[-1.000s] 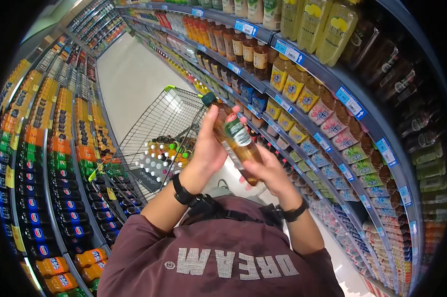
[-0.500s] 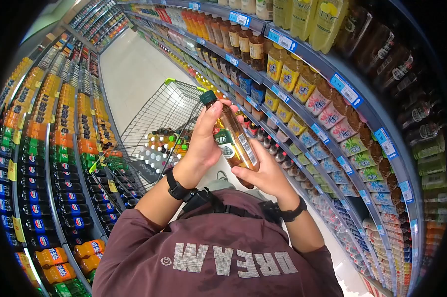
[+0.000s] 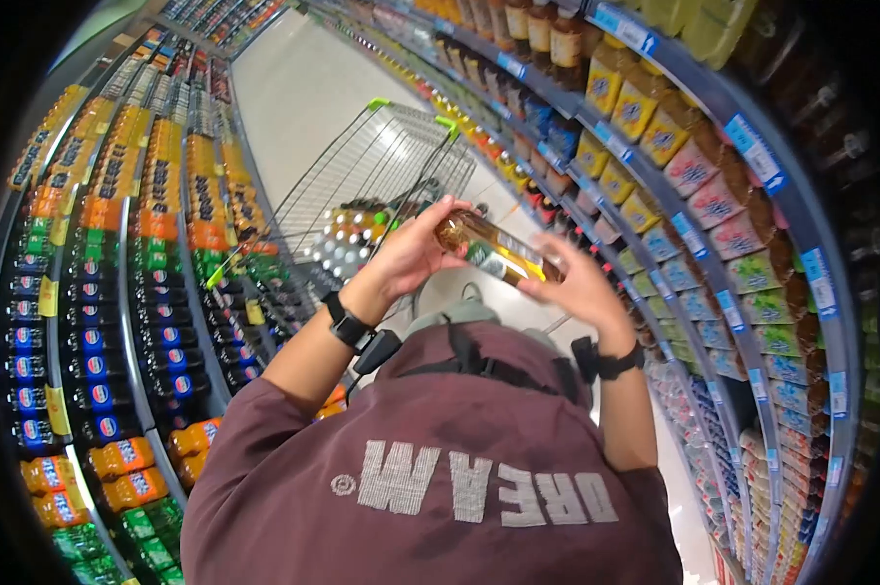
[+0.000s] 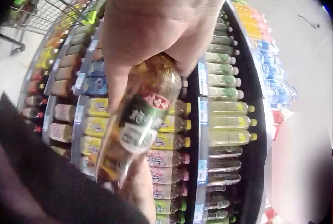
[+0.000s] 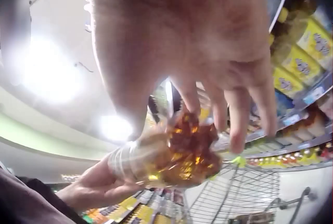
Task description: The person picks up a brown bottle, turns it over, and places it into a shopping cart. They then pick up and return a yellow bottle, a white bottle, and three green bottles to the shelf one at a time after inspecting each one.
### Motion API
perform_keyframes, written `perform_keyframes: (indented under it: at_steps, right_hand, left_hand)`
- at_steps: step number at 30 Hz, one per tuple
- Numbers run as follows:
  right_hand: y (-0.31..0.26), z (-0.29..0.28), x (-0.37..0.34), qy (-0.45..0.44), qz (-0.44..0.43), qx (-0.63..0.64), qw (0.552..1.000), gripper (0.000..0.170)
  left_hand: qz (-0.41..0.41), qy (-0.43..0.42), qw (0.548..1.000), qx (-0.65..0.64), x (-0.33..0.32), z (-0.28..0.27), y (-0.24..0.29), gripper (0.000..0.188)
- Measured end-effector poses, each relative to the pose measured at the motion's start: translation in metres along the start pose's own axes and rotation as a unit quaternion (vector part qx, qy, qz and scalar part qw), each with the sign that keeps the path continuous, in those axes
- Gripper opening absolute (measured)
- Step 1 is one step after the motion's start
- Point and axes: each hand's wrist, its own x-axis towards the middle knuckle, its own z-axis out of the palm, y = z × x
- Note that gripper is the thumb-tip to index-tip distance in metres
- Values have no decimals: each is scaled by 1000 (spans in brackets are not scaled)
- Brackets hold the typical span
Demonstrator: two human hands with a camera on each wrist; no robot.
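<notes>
the bottle (image 3: 503, 252) has tipped flatter across the head view — its green cap now hidden

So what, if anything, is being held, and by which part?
An amber bottle: the left hand grips it round the end above the label. The right hand is at the opposite end; whether it grips cannot be told.

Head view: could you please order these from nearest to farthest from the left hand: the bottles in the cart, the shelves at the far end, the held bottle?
1. Held bottle: in the left hand grip.
2. Bottles in the cart: lower, to the hand's left.
3. Far-end shelves: top left of the picture.
</notes>
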Motion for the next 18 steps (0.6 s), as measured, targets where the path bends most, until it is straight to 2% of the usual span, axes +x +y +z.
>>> perform_keyframes:
  at_steps: [2,3,4,5,6,7,8,10,12,13,14,16,17,18]
  right_hand:
    - [30,-3,5,141,3,-75,987,66]
    - [46,-11,3,169,48,-104,979,62]
    - [75,-19,0,192,70,-68,977,58]
    - [112,-26,-4,212,91,-30,973,55]
    - [155,-33,-14,216,119,9,969,53]
    - [195,-41,-27,220,148,48,963,50]
    - [219,-44,-42,229,168,14,959,50]
    - [283,-47,-80,239,210,-55,946,44]
    - [338,-34,-115,257,257,-121,924,38]
    - [334,-24,-131,237,304,-62,921,40]
    - [340,-12,-146,213,357,-74,906,42]
    - [360,16,-179,190,444,-25,875,39]
    - [393,31,-207,188,479,33,857,37]
    - [359,47,-212,201,540,96,812,37]
  left_hand:
    - [27,128,990,-48,2,-29,-11,34]
    - [30,178,982,-65,5,-54,-12,30]
    - [58,227,967,-98,5,-76,-12,29]
    - [98,238,961,-104,16,-124,-19,31]
    - [105,249,953,-138,23,-171,-20,34]
    - [130,326,921,-169,27,-193,-12,39]
    - [125,354,905,-200,27,-208,0,46]
    - [169,398,881,-191,38,-270,6,54]
    - [213,442,849,-197,48,-290,21,57]
    - [225,427,853,-197,54,-315,20,58]
    - [214,438,849,-204,59,-324,25,58]
    - [179,449,847,-221,82,-374,26,46]
    - [172,446,849,-227,99,-403,23,46]
    - [190,447,849,-208,117,-435,13,38]
